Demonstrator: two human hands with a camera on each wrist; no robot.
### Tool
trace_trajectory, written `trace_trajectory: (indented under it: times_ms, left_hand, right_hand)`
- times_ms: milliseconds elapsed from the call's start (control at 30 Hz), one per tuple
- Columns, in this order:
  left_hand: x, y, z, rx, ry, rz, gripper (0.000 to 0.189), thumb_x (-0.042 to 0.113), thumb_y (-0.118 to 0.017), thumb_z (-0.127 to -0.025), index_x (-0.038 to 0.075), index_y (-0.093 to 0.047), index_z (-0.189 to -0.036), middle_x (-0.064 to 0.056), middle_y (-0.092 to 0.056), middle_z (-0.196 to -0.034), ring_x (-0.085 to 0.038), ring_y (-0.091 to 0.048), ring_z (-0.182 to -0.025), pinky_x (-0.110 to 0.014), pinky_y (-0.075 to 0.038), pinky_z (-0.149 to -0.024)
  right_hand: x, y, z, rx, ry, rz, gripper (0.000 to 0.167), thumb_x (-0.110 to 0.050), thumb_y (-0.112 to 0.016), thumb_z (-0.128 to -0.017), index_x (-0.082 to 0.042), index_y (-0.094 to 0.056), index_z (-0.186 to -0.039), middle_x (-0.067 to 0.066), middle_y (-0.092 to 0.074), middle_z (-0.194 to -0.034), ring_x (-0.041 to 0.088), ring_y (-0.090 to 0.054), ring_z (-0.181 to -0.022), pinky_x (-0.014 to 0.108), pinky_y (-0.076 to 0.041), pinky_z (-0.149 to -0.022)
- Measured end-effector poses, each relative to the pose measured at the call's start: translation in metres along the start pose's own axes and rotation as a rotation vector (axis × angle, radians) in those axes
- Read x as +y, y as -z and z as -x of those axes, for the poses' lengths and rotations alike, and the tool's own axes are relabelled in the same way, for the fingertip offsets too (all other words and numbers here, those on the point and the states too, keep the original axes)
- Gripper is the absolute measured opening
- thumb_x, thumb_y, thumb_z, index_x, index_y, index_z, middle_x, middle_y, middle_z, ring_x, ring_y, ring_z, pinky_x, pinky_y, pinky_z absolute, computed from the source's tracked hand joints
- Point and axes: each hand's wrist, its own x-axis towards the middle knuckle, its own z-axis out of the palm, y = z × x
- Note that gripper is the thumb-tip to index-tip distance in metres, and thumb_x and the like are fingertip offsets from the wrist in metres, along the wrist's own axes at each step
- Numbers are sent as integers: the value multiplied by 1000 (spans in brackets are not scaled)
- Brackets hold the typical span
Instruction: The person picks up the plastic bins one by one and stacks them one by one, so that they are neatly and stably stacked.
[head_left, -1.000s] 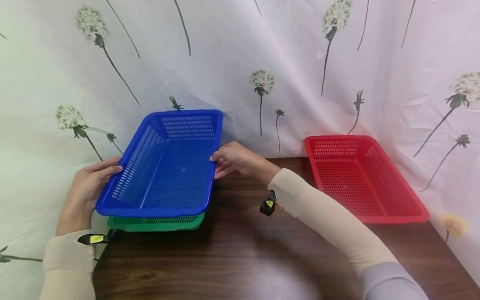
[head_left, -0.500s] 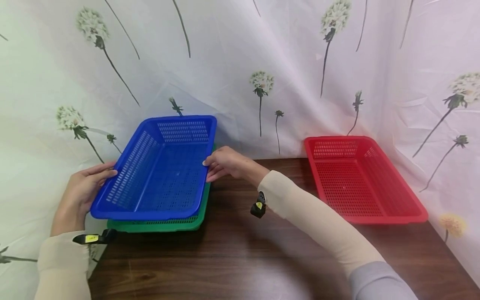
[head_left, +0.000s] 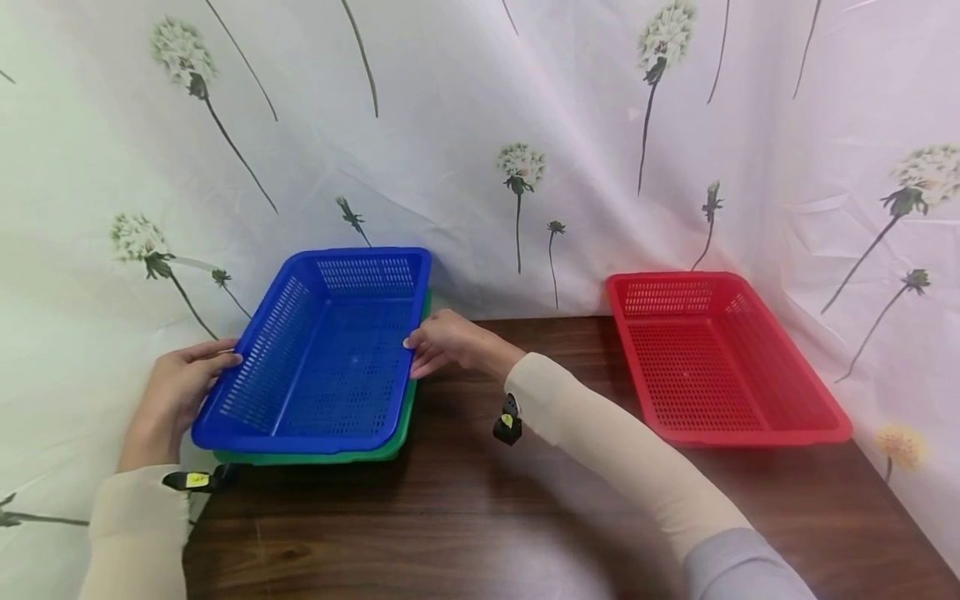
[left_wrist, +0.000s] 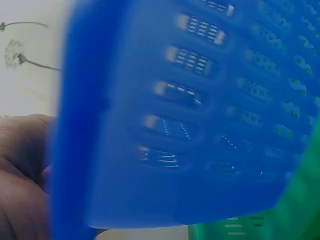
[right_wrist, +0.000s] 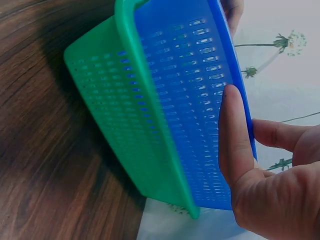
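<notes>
The left hand (head_left: 176, 385) and right hand (head_left: 453, 343) pinch the blue basket (head_left: 337, 375) between them, partly inside the green basket (head_left: 315, 457), long axis toward the back edge of the tabletop (head_left: 420, 533).

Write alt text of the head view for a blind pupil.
Left hand and right hand hold a blue slotted basket, partly nested in a green basket on a brown table. A red basket stands at right, before a dandelion-print cloth.

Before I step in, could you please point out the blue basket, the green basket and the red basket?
Blue basket (head_left: 348, 358): head view, on its inside floor.
Green basket (right_wrist: 117, 120): right wrist view, on its slotted side wall.
Red basket (head_left: 692, 375): head view, on its inside floor.
</notes>
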Motion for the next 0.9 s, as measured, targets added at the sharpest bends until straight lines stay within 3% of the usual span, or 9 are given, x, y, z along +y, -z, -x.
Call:
trace_trajectory:
  times_ms: [100,233,333,433,500,600,667,767,900]
  left_hand:
    - [-3,-5,-2,28,-32,-111,60,26,-60,-108,-6,-46,-157,35,-58,-83,8,-62,-80,-16,-57,-69]
    - [-6,-6,-3,37,-41,-190,59,26,-58,-109,-8,-46,-156,31,-60,-84,8,-59,-81,-16,-54,-68]
    - [-9,-7,-3,37,-32,-245,57,26,-57,-109,-7,-48,-155,4,-76,-101,8,-57,-81,-16,-53,-68]
    - [-11,-9,-3,40,-18,-269,56,26,-56,-109,-6,-48,-155,-29,-68,-135,9,-57,-81,-16,-52,-69]
    - [-12,-11,-4,44,-18,-275,56,25,-55,-110,-6,-48,-155,-36,-57,-148,9,-56,-81,-15,-52,-69]
    - [-14,-15,-4,52,-32,-290,55,24,-54,-110,-8,-48,-154,-38,-54,-149,8,-57,-79,-15,-52,-67]
    - [-15,-17,-3,60,-48,-315,53,22,-54,-110,-9,-50,-152,-38,-56,-147,2,-62,-81,-17,-53,-66]
    - [-16,-22,-2,80,-65,-354,51,20,-55,-109,-12,-53,-148,-40,-58,-143,-24,-74,-91,-28,-59,-73]
    - [-19,-29,-2,66,-48,-377,50,17,-55,-108,-15,-53,-146,-42,-54,-146,-53,-63,-123,-57,-58,-97]
  right_hand:
    - [4,-1,-1,9,-9,4,27,-7,-60,-108,13,-62,-126,21,-76,-97,23,-76,-71,51,-61,-96]
    - [9,-2,-4,21,-25,0,22,-7,-61,-108,10,-64,-120,21,-76,-95,24,-77,-72,52,-61,-97]
    - [12,-3,-6,24,-42,-6,18,-8,-61,-107,7,-65,-116,20,-75,-95,25,-77,-73,44,-66,-86]
    - [16,-3,-8,28,-50,-13,16,-8,-61,-107,7,-65,-113,19,-76,-93,25,-78,-72,36,-67,-73]
    - [18,-4,-9,32,-51,-16,16,-8,-61,-107,7,-65,-113,19,-75,-92,25,-77,-72,34,-67,-70]
    - [21,-5,-11,40,-53,-5,16,-8,-61,-107,7,-66,-112,19,-76,-91,24,-77,-71,35,-67,-71]
    - [24,-6,-13,51,-58,4,17,-7,-62,-107,8,-67,-111,19,-76,-90,24,-77,-71,37,-67,-75]
    - [29,-7,-15,78,-56,43,18,-8,-64,-106,10,-69,-109,19,-76,-88,23,-76,-69,42,-66,-82]
    - [36,-9,-16,173,-29,220,19,-10,-70,-103,10,-71,-101,21,-76,-88,22,-75,-64,41,-67,-79]
